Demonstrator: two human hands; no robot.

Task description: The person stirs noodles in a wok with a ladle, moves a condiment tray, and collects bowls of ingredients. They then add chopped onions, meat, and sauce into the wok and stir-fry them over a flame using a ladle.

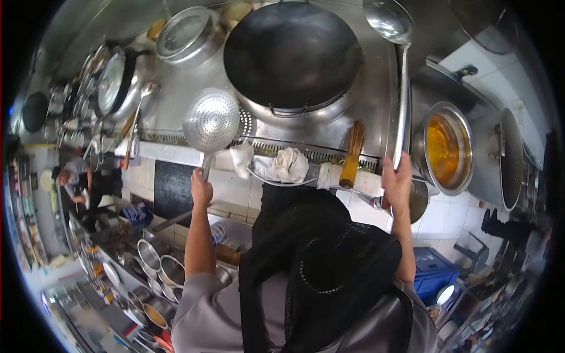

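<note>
A round perforated skimmer (212, 120) is held upright by its handle in my left hand (201, 189), its fingers wrapped round the grip. My right hand (397, 181) is closed round the long handle of a metal ladle (389, 22), whose bowl lies at the top right of the view. Between the two tools sits a large black wok (292, 56) on the steel range; nothing shows inside it. White cloths (287, 166) lie at the front edge of the range. Beside my right hand is a bamboo brush (354, 154).
A steel pot of orange liquid (445, 150) stands on the right. A lidded steel pan (183, 34) is at the back left. Another person (76, 179) is at the far left, and dark legs (509, 228) show at the right. Pots (172, 270) stand low on the left.
</note>
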